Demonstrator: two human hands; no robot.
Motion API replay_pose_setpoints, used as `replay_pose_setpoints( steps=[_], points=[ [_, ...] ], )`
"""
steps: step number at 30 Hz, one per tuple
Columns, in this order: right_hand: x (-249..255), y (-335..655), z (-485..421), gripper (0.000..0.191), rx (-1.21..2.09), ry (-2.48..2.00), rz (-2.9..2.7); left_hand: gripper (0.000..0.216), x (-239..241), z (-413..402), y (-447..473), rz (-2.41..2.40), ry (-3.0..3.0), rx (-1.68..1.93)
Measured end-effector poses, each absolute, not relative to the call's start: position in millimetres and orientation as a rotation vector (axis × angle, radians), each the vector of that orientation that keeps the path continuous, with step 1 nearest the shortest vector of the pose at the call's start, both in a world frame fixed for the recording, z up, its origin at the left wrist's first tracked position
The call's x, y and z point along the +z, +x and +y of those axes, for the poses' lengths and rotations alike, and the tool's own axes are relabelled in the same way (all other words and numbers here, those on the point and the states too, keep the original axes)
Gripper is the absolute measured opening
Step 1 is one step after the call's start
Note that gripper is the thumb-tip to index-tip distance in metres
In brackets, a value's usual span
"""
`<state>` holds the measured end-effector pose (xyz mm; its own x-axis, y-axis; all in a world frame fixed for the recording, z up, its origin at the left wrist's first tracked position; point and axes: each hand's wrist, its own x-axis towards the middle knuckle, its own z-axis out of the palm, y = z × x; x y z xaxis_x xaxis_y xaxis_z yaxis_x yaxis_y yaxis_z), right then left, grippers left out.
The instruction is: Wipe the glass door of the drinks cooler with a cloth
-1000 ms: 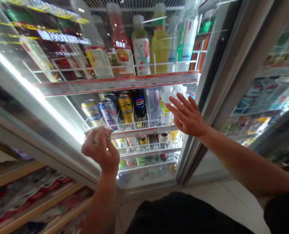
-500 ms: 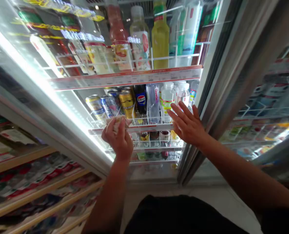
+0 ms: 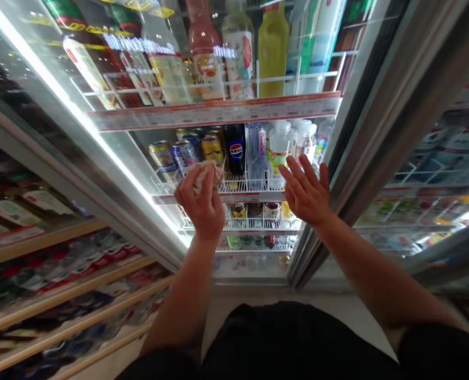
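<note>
Left hand (image 3: 200, 208) clamped on a crumpled cloth (image 3: 218, 176), right hand (image 3: 308, 198) spread near white-capped bottles (image 3: 279, 140), the two hands apart, cans (image 3: 212, 148) on a fridge shelf (image 3: 254, 197)

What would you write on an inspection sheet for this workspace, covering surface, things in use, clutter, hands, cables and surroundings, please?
Surface: glass front of a lit drinks cooler, with reflected lettering at upper left.
Things in use: crumpled pale cloth, bunched in the hand.
Clutter: bottles and cans crowd the cooler shelves behind the glass.
Left hand: closed around the cloth.
Right hand: open, fingers spread, holding nothing; contact with the glass cannot be told.
Cables: nothing seen.
Surroundings: wooden-edged shelves of packaged goods at left, metal frame at right, pale floor below.
</note>
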<state>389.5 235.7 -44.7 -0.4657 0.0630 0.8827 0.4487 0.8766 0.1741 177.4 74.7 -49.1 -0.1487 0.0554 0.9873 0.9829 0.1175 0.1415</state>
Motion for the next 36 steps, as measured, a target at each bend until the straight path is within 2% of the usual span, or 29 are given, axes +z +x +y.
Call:
replay_pose_setpoints(
  steps=[3,6,12,19,26,31,36],
  points=[
    [-48,388,235,0.074,-0.52,-0.358,-1.965,0.042,-61,79,189,-1.396,-1.163,-1.215],
    [-51,387,235,0.075,-0.547,-0.37,-1.954,0.038,-73,83,199,-1.311,-1.355,-1.075],
    [-57,388,238,0.074,-0.514,-0.36,-1.957,0.039,-53,85,192,-1.311,-1.237,-1.124],
    [-60,388,238,0.076,-0.492,-0.362,-1.966,0.034,-67,87,204,-1.268,-1.349,-0.994],
    [-61,389,239,0.073,-0.534,-0.317,-1.927,0.036,-41,81,185,-1.389,-1.126,-1.206],
    [-63,389,238,0.074,-0.509,-0.323,-1.93,0.039,-68,86,206,-1.308,-1.407,-1.081],
    [-62,389,239,0.074,-0.565,-0.357,-1.933,0.045,-45,86,198,-1.271,-1.4,-1.14]
  ],
)
